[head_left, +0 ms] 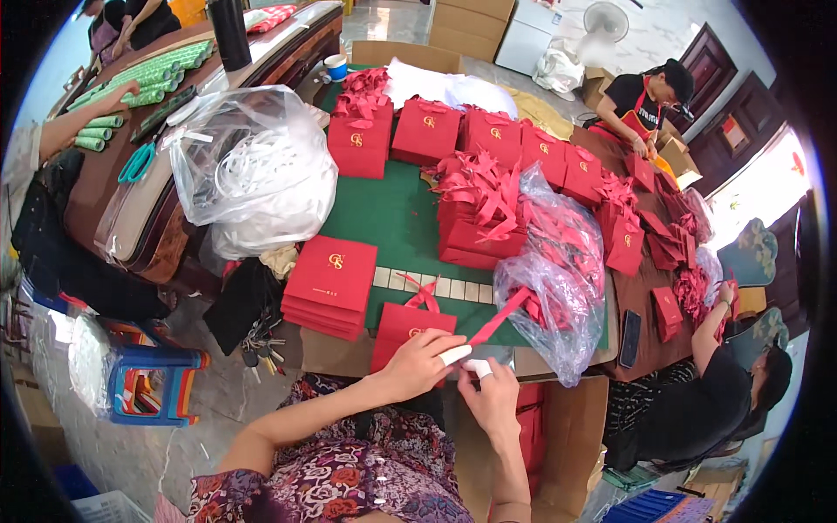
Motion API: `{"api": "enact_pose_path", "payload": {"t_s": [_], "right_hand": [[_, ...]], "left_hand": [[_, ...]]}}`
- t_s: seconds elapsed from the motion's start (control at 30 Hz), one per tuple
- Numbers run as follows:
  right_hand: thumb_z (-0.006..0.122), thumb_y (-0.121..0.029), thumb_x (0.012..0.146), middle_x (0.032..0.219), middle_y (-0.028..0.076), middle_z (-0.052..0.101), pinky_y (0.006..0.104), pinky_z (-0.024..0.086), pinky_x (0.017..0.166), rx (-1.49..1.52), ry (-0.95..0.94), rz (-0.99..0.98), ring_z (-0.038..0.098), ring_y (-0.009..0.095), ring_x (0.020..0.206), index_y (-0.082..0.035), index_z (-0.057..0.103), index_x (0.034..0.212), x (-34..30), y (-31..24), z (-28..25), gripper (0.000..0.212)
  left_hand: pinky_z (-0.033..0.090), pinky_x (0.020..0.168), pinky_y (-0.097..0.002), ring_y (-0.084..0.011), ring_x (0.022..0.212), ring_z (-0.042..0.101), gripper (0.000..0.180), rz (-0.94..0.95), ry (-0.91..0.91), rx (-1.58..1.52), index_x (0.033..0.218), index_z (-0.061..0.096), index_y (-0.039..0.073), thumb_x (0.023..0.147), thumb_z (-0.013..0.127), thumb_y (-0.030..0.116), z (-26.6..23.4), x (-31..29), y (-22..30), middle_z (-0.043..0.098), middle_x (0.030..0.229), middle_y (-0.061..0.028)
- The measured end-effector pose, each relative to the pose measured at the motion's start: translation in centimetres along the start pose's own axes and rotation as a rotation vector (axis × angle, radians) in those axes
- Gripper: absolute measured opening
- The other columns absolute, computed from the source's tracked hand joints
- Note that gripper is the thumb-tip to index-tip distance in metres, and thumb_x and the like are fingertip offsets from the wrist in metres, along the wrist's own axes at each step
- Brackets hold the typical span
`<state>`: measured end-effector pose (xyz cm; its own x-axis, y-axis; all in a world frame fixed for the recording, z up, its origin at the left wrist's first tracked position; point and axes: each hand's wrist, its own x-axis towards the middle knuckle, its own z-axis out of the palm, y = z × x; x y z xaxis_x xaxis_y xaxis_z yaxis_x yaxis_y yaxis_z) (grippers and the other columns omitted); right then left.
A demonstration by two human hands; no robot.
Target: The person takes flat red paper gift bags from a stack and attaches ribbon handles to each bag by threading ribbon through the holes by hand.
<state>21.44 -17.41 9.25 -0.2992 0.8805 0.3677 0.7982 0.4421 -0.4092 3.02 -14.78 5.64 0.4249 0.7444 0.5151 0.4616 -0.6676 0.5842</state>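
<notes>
My left hand (pixel 417 359) is closed, its fingertips pinching a red ribbon (pixel 499 322) that stretches up to the clear plastic bag (pixel 571 309) of ribbons. Just to its right, my right hand (pixel 493 397) has its fingers curled together; what they hold is hidden. White wraps cover a finger on each hand. Under my left wrist and fingers lies a red paper gift bag (pixel 405 322) with a ribbon loop on top, partly covered by the hand. A stack of flat red gift bags (pixel 330 277) sits to the left of it.
Several finished-looking red bags (pixel 357 144) stand along the far side of the green mat (pixel 384 205). A large clear bag of white cord (pixel 261 170) rests at left, near teal scissors (pixel 138 162). A phone (pixel 629 338) lies at right. Co-workers sit at the right side; another's arm reaches in at left.
</notes>
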Motion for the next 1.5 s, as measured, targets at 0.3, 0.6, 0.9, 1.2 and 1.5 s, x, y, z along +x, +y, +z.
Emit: {"api": "enact_pose_path", "payload": {"t_s": [0.3,0.6,0.9,1.2,1.5], "right_hand": [[0.078,-0.004,0.078,0.079,0.007,0.065,0.0298,0.049,0.066,0.62,0.077,0.326,0.063,0.019,0.074,-0.005,0.07,0.099,-0.3,-1.5,0.4,0.023],[0.071,-0.001,0.085,0.089,0.008,0.067,0.0274,0.049,0.071,0.74,0.079,0.415,0.063,0.014,0.079,-0.002,0.067,0.097,-2.6,0.2,2.4,0.013],[0.06,-0.004,0.094,0.092,0.016,0.065,0.036,0.05,0.07,0.416,0.031,0.389,0.065,0.03,0.08,-0.003,0.064,0.106,2.6,2.3,4.9,0.013],[0.069,-0.006,0.085,0.087,0.014,0.066,0.0383,0.051,0.064,0.387,-0.033,0.397,0.066,0.031,0.075,-0.003,0.068,0.096,3.8,3.0,9.1,0.011],[0.07,-0.005,0.083,0.086,0.013,0.07,0.0322,0.054,0.063,0.378,-0.075,0.481,0.069,0.021,0.068,0.0,0.068,0.091,4.5,2.1,8.1,0.01]], "left_hand": [[0.051,0.072,-0.0376,-0.028,0.079,0.065,0.023,-0.558,-0.064,-0.61,0.108,0.071,0.008,0.085,0.069,0.012,0.2,-1.8,1.6,0.068,0.09,-0.0125],[0.051,0.08,-0.0401,-0.0322,0.092,0.064,0.03,-0.479,-0.17,-0.457,0.113,0.068,0.009,0.086,0.07,0.022,-0.3,-2.0,0.5,0.067,0.099,-0.0152],[0.044,0.092,-0.0431,-0.0333,0.11,0.052,0.05,-0.363,-0.072,0.22,0.12,0.061,0.003,0.075,0.077,0.018,-0.2,0.4,-5.8,0.058,0.118,-0.0137],[0.04,0.085,-0.042,-0.03,0.102,0.051,0.045,-0.379,-0.176,0.218,0.113,0.064,0.006,0.072,0.079,0.016,0.2,1.4,-6.4,0.059,0.108,-0.0108],[0.039,0.081,-0.0418,-0.0304,0.083,0.057,0.029,-0.452,-0.12,0.08,0.102,0.065,0.01,0.075,0.071,0.004,0.7,1.1,-6.0,0.062,0.08,-0.011]]}}
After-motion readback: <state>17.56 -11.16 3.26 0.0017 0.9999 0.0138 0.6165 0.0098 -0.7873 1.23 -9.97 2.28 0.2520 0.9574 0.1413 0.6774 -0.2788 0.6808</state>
